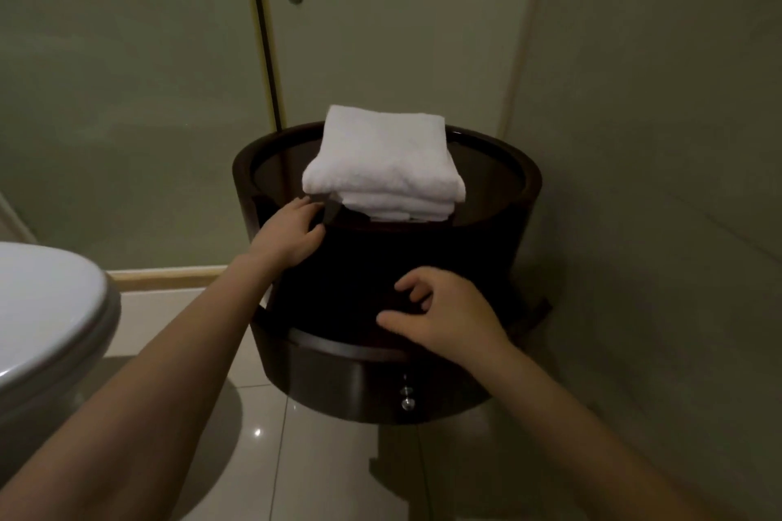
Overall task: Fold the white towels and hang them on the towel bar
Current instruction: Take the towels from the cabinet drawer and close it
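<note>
Towels (pixel 383 165), white terry and folded, lie stacked on top of the round dark wooden stand (pixel 529 182), toward its far side and within easy reach. The left hand (pixel 292 231), fingers straight, reaches to the stack's near left corner, probably to lift it, though the dimness hides whether it touches. The right hand (pixel 444 317) hangs loosely curled and empty before the stand's near front.
</note>
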Demonstrator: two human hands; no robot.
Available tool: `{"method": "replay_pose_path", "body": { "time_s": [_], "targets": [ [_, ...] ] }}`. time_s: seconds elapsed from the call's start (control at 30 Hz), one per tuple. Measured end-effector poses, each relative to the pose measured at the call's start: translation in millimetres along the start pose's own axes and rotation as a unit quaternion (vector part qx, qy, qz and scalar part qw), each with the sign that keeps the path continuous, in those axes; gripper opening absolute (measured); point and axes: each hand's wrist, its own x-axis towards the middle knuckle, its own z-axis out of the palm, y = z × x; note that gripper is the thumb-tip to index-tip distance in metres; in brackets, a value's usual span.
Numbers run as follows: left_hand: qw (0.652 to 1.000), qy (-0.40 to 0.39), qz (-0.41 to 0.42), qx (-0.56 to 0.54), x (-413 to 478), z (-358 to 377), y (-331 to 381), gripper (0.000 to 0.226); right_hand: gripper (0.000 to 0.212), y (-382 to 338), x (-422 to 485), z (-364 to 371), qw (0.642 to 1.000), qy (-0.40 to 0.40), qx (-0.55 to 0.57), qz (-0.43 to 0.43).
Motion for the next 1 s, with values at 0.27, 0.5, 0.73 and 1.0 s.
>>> {"method": "replay_pose_path", "body": {
  "time_s": [0.27, 0.5, 0.73, 1.0],
  "targets": [
    [1.0, -0.007, -0.029, 0.01, -1, 1, 5, 0.047, 0.048, 14, -28, 25, 0.997, -0.025, -0.069, -0.036],
    [0.999, 0.034, -0.002, 0.019, -2, 1, 5, 0.037, 0.053, 17, -17, 28, 0.997, -0.002, -0.071, -0.031],
    [0.998, 0.021, 0.007, 0.056, -3, 3, 1, 0.046, 0.072, 14, 12, 29, 0.986, 0.053, -0.152, -0.043],
    [0.997, 0.044, 0.035, 0.053, -1, 7, -6, 0.045, 0.09, 25, 53, 37, 0.965, 0.142, -0.218, -0.045]
  ]
}}
